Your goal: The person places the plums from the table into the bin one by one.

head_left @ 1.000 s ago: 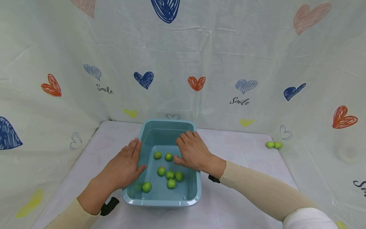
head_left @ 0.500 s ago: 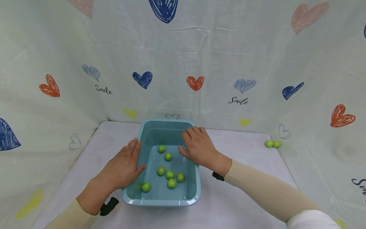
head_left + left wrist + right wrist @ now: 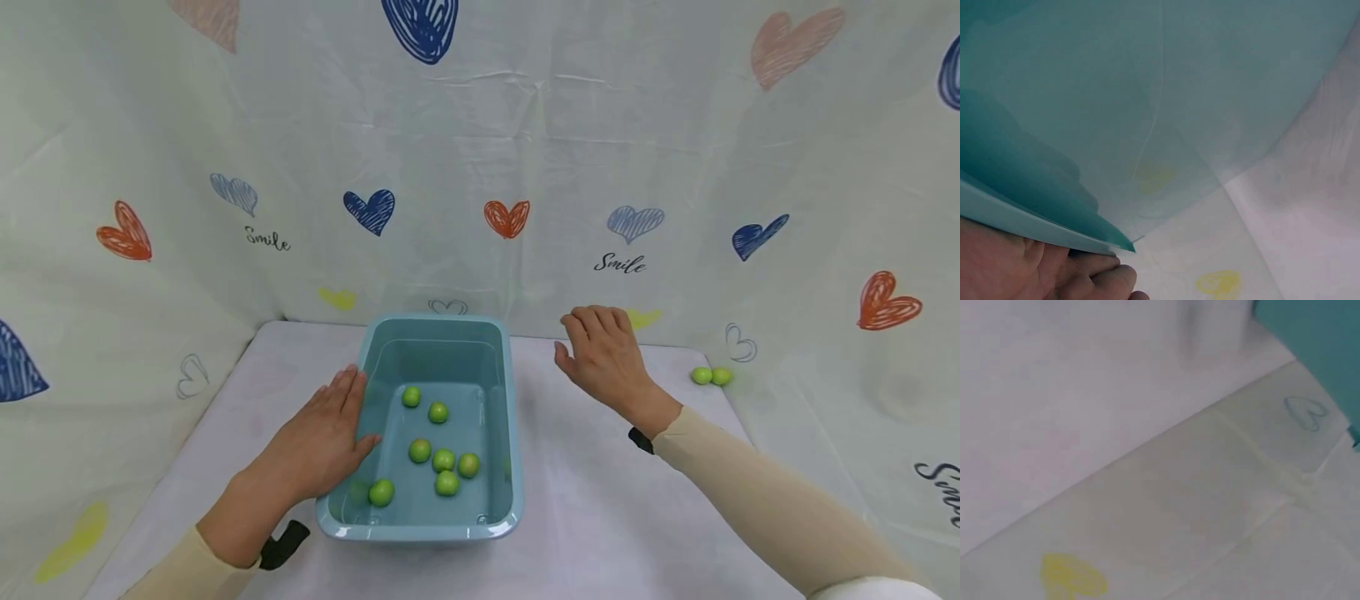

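A light blue plastic basin holds several small green limes, scattered over its floor. My left hand grips the basin's left rim, fingers along the outer wall and thumb over the edge. The left wrist view has the curled fingers just under the rim. Over the table to the right of the basin is my right hand, its fingers loosely bent and nothing seen in them. At the table's far right edge sit two more limes, side by side, beyond the right hand.
A white cloth covers the table. Behind and beside it hangs a pale curtain printed with hearts, close to the table's back edge. The basin stands left of the table's middle.
My right hand has left the inside of the basin and moved right over the table. One lime near the back rolled away and back a little. The left hand stays on the rim.
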Motion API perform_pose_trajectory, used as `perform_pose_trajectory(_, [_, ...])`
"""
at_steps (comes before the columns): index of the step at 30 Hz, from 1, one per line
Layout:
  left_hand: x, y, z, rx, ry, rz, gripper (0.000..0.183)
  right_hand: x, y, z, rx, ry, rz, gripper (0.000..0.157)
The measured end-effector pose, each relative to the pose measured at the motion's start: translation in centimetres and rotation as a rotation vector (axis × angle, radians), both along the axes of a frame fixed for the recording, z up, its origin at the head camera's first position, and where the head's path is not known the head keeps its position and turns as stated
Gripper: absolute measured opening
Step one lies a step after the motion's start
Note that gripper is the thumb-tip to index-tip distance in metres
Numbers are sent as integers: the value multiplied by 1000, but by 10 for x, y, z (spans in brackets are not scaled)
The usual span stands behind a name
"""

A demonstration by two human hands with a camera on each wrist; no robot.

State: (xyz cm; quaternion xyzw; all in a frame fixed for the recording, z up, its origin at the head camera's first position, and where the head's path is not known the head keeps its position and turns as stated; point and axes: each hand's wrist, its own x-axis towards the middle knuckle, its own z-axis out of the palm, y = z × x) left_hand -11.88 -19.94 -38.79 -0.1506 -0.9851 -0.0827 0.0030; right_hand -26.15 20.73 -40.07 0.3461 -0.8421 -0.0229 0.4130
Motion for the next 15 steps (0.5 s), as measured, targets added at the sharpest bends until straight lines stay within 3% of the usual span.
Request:
perform_pose_trajectory(4, [0,0,-1,0,-1,0,87,-12,36,-14,4,24,-38,39])
perform_pose_trajectory(15, [0,0,-1,-3,16,-8,87,-29,137,-38,136,-164,-312,40])
